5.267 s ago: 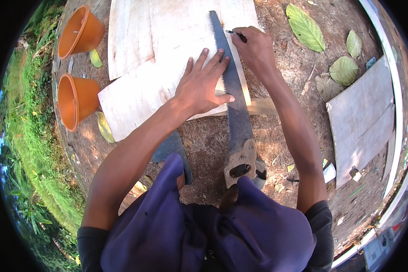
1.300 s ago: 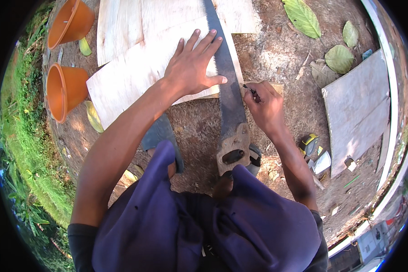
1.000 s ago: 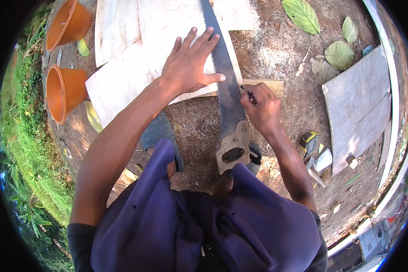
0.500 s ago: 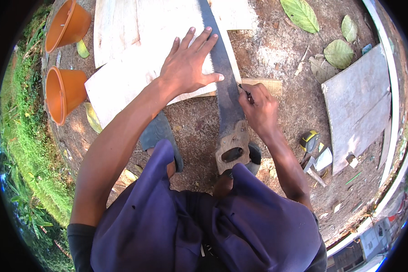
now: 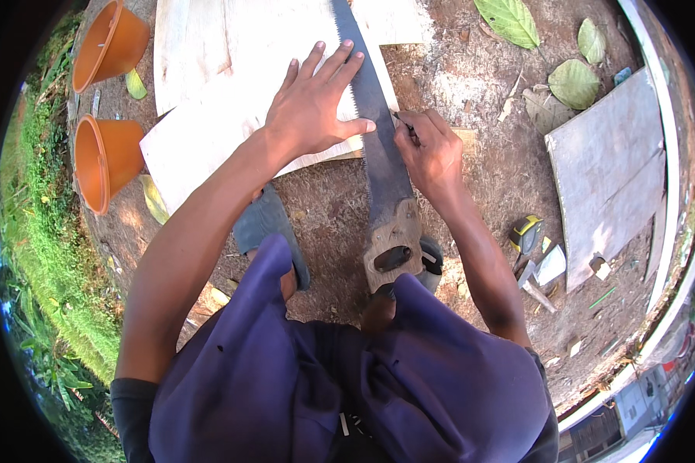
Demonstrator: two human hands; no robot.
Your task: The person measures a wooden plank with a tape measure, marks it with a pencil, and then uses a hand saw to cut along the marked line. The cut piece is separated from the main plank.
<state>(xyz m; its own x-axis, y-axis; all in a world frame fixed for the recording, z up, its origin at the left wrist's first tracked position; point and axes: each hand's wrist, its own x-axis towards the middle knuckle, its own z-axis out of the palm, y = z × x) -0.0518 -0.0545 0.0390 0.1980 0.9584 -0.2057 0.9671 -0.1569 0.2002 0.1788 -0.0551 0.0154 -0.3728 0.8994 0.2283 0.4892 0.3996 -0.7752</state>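
Observation:
A hand saw (image 5: 384, 158) with a worn wooden handle lies flat over a pale wooden board (image 5: 208, 147), its toothed edge to the left. My left hand (image 5: 309, 116) is spread on the board, with the thumb and some fingertips resting on the blade. Beside the blade's straight right edge, my right hand (image 5: 432, 150) pinches a thin dark pencil (image 5: 411, 133), its tip at the narrow strip of board showing there. The saw's handle reaches back between my feet, near my right sandal (image 5: 431, 258).
Two orange pots (image 5: 120, 158) lie tipped at the left. On the right are a yellow-black tape measure (image 5: 526, 234), a grey wooden panel (image 5: 610, 174) and several large leaves (image 5: 574, 85). A short wood strip (image 5: 466, 145) pokes out beyond my right hand.
My right hand and the pencil have moved farther away from me along the saw's straight edge. My left hand stays in place on the saw and board. The view has shifted slightly.

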